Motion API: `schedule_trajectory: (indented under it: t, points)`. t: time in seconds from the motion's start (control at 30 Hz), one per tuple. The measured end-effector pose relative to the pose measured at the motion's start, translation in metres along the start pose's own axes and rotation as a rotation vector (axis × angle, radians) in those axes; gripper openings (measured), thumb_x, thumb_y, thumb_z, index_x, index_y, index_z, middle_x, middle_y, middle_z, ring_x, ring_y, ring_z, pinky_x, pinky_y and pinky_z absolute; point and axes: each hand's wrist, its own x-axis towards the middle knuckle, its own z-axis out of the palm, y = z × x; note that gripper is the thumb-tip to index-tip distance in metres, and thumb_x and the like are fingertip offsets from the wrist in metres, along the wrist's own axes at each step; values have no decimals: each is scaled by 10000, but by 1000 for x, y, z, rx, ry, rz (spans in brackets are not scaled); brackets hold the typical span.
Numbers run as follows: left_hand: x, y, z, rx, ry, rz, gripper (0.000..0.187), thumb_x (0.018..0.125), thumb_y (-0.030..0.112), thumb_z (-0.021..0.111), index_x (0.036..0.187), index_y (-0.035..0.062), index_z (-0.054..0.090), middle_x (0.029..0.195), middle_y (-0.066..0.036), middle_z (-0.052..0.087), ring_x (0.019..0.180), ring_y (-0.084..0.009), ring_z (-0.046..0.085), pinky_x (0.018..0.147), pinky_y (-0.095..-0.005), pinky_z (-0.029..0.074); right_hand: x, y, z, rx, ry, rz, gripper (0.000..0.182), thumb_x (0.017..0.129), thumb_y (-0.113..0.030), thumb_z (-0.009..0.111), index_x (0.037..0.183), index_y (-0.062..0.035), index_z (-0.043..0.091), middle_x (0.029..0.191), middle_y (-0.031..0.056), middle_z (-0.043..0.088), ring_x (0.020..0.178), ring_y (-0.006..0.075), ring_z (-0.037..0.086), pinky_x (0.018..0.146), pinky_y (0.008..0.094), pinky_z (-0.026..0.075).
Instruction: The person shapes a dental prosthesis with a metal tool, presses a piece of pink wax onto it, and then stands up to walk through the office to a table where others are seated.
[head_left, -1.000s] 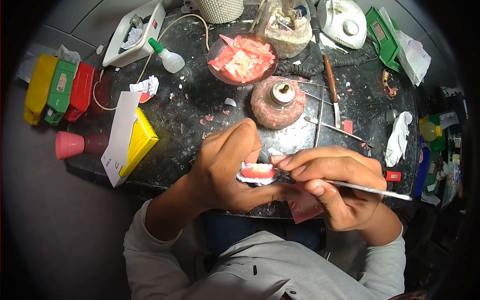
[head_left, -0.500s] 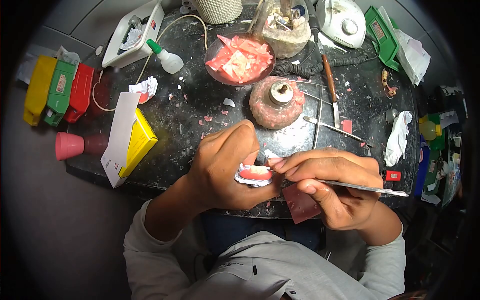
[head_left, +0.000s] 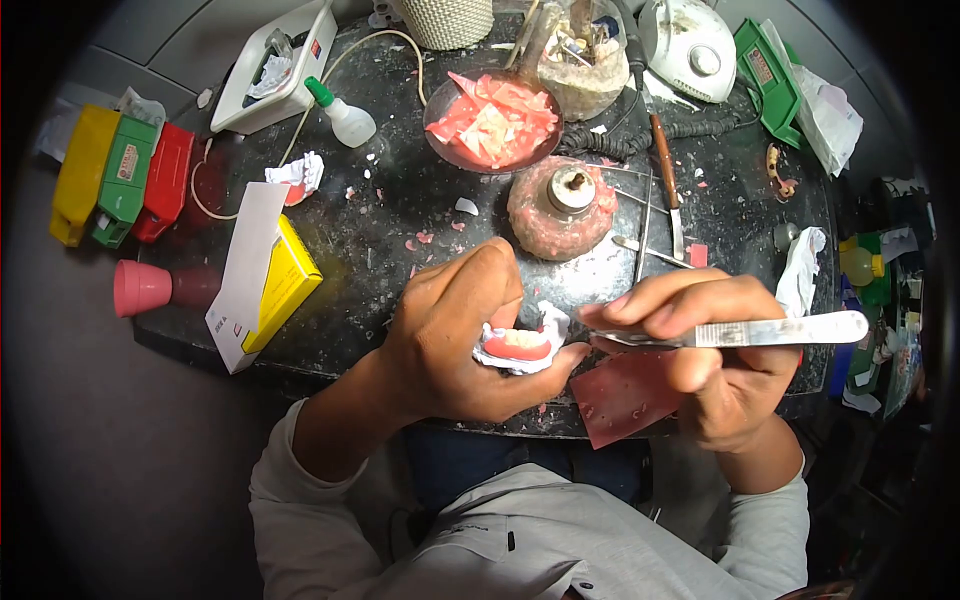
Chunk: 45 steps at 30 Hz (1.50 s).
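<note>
My left hand [head_left: 450,335] is closed around a white plaster dental cast [head_left: 553,322]. Pink wax and a row of pale teeth [head_left: 524,338] on the cast face up between thumb and fingers. In my right hand [head_left: 735,350] is a scalpel [head_left: 780,331] with a flat metal handle, its rounded end pointing right. The scalpel's front end lies by my right fingertips, partly hidden, apart from the cast. Below the right hand lies a pink wax sheet [head_left: 622,398] at the bench's front edge. A wax-crusted spirit lamp [head_left: 540,225] stands just beyond both hands.
Behind the lamp sits a bowl of pink wax scraps [head_left: 492,125]. Metal instruments and a wooden-handled knife [head_left: 663,160] lie right of it. To the left are a yellow box [head_left: 285,285], a pink cup [head_left: 142,288], another cast [head_left: 300,175] and a green-capped bottle [head_left: 348,124].
My right hand has drawn back from the cast and turned, so the scalpel's flat handle now shows. More of the cast and wax sheet is visible. The view has shifted slightly.
</note>
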Motion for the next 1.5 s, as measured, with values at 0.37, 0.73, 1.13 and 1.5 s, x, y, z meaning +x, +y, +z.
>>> schedule_trajectory:
  t: [0.37,0.73,1.13,1.5]
  points:
    - [1,2,1,32,5,-37,491,642,158,927,837,21,498,680,-69,424,505,-207,482,460,-336,407,-8,-6,-4,-37,67,-26,231,933,-137,745,982,69,653,827,178,726,778,237,755,707,314,611]
    - [-1,2,1,-60,-68,-179,617,635,72,901,944,61,367,749,-76,449,633,-124,436,556,-272,383,3,-7,0,-387,-50,-106,148,877,33,727,1021,50,700,866,150,729,773,228,725,681,308,584]
    - [-7,-2,-7,-495,-175,-317,600,601,76,779,1030,58,360,826,-40,422,663,-104,388,574,-284,353,14,-1,-6,-531,-172,-316,341,906,-409,733,939,-70,757,1258,245,620,1013,255,659,908,393,529]
    - [-3,12,-7,-556,-450,-177,741,624,-27,691,1232,14,269,853,-117,509,764,-231,555,715,-332,479,10,-13,0,-124,-396,28,170,820,18,779,975,69,732,955,209,740,913,320,751,837,383,610]
